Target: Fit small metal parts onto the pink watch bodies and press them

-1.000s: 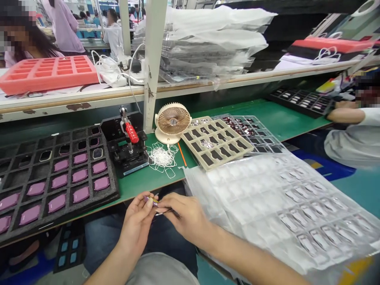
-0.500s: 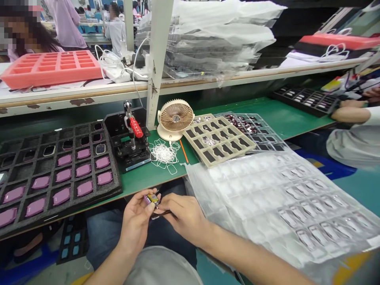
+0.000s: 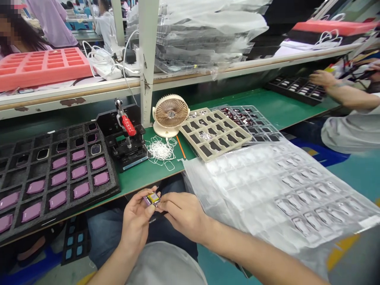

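Note:
Over my lap, my left hand [image 3: 139, 217] is closed around an open purple watch case [image 3: 152, 198], thumb in front and fingers behind. Yellow and dark inner parts of the case face up. My right hand [image 3: 181, 211] meets the case at its right edge with fingers pinched together; what lies between those fingertips is too small and hidden to name. On the bench to the left, a black foam tray [image 3: 110, 189] holds several purple watch cases [image 3: 78, 171] and dark watch screens [image 3: 43, 153].
Beyond my hands stand a clamp press [image 3: 127, 134] with a red handle, white gasket rings [image 3: 162, 149], an orange stick [image 3: 181, 147] and a fan [image 3: 171, 113]. At right are a beige tray [image 3: 211, 155] and a film-covered tray [image 3: 255, 190]. A co-worker's hand [image 3: 323, 78] reaches over another tray.
The head view has shifted slightly. The case in my left hand shows its inside more fully, and the dark strip under my right fingers is less visible. The co-worker's arm has reached over the far tray.

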Motion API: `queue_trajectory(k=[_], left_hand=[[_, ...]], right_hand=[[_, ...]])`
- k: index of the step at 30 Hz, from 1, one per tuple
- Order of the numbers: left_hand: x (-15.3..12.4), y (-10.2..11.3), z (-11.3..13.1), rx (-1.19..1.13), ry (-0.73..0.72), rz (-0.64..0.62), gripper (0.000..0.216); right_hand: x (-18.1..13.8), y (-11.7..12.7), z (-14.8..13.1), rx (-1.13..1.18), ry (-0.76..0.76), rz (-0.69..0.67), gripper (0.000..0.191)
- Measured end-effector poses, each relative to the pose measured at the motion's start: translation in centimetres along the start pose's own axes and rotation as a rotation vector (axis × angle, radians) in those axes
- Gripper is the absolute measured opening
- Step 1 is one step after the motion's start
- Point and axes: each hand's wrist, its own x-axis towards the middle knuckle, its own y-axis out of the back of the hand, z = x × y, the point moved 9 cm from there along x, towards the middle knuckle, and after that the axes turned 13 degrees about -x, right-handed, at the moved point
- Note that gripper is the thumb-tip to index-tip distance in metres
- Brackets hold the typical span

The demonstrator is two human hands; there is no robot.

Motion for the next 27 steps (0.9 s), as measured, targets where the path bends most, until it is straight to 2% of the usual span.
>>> queue_trajectory(k=[2, 7, 10, 12, 15, 17, 18, 20, 22, 25, 27], left_hand=[[0.0, -0.1, 0.2, 0.026, -0.027, -0.017, 0.04], [0.1, 0.7, 0.2, 0.098, -0.033, -0.013, 0.045], [-0.3, 1.5, -0.3, 0.148, 0.008, -0.008, 0.047], [-0.8, 2.1, -0.8, 0.174, 0.058, 0.024, 0.051], [-1.2, 2.2, -1.9, 0.201, 0.153, 0.066, 0.06], [-0.9, 1.4, -2.8, 0.194, 0.227, 0.062, 0.066], [-0.7, 0.8, -3.1, 0.189, 0.264, 0.053, 0.066], [-0.2, -0.2, -3.7, 0.19, 0.326, 0.035, 0.057], [0.1, -0.5, -4.1, 0.211, 0.387, 0.032, 0.049], [0.3, 0.5, -4.4, 0.258, 0.428, 0.054, 0.052], [0.3, 1.5, -4.7, 0.292, 0.43, 0.08, 0.057]], right_hand=[[0.4, 0.1, 0.5, 0.007, -0.059, -0.031, 0.005], [1.4, -0.3, 2.3, 0.195, -0.259, -0.188, 0.044], [0.8, -0.7, 2.6, 0.323, -0.366, -0.249, 0.042], [-0.1, -0.6, 2.5, 0.338, -0.426, -0.243, 0.039], [-1.8, 0.0, 1.8, 0.32, -0.434, -0.227, 0.041], [-3.1, 0.5, 2.4, 0.295, -0.413, -0.276, 0.045], [-4.0, 1.0, 3.7, 0.239, -0.453, -0.323, 0.043], [-6.9, 3.6, 8.9, 0.021, -0.669, -0.414, 0.029], [-11.1, 8.9, 15.9, -0.275, -0.997, -0.446, 0.018], [-17.4, 17.7, 24.7, -0.55, -1.3, -0.414, 0.026], [-21.6, 21.4, 28.8, -0.639, -1.444, -0.475, 0.024]])
